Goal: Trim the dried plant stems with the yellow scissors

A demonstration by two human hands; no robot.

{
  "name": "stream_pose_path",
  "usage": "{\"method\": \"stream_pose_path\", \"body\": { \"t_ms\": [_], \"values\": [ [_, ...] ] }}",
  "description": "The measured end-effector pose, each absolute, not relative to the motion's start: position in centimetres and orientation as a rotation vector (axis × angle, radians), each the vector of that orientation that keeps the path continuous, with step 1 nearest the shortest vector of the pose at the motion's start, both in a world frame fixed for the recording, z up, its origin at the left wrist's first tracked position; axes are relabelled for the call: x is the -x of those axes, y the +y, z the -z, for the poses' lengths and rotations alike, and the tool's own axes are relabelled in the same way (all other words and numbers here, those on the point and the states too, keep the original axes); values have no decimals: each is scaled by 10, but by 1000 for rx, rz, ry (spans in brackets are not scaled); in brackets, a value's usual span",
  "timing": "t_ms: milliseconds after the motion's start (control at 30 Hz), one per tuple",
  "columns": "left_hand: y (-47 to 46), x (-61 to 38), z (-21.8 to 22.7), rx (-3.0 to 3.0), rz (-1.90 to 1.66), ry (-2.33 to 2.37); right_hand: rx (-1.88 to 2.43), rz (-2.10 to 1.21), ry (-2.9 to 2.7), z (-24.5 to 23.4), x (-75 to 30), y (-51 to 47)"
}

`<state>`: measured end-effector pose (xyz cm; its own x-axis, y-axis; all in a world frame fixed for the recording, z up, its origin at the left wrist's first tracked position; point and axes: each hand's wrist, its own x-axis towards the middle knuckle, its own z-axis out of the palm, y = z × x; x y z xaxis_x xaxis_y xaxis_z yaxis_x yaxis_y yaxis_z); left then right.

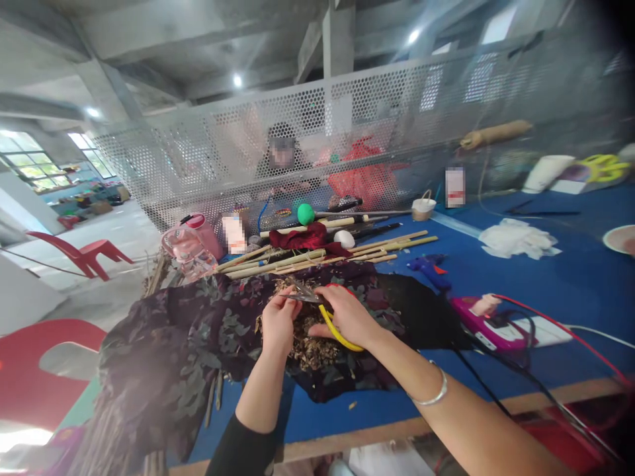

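Note:
My right hand [350,316] is closed around the yellow handle of a pair of scissors [343,338]. Their metal blades point left, towards the fingertips of my left hand [278,320]. The left fingers are pinched together close to the blades; whatever is between them is too small to name. Under and between both hands lies a heap of brown, dried plant bits [312,352]. It rests on a dark, leaf-patterned cloth [198,330] spread over the blue table [312,413].
Beyond the cloth lie thin bamboo sticks [297,262], a dark red cloth [302,239] and a green ball [305,213]. To the right are a blue glue gun [429,270] and a pink power strip [489,324] with cables. A perforated metal screen [198,152] stands behind, with a person beyond it.

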<state>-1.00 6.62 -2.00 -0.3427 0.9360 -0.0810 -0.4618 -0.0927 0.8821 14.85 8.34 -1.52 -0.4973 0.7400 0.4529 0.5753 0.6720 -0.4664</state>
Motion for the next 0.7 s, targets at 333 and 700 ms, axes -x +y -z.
{"method": "stream_pose_path", "body": {
  "t_ms": [333,700],
  "values": [
    [58,9,13,-567,-1682,985,1004,-250,-2242,19,-140,82],
    [54,8,10,-881,-1745,1177,1114,-155,-2285,16,-144,80]
  ]
}}
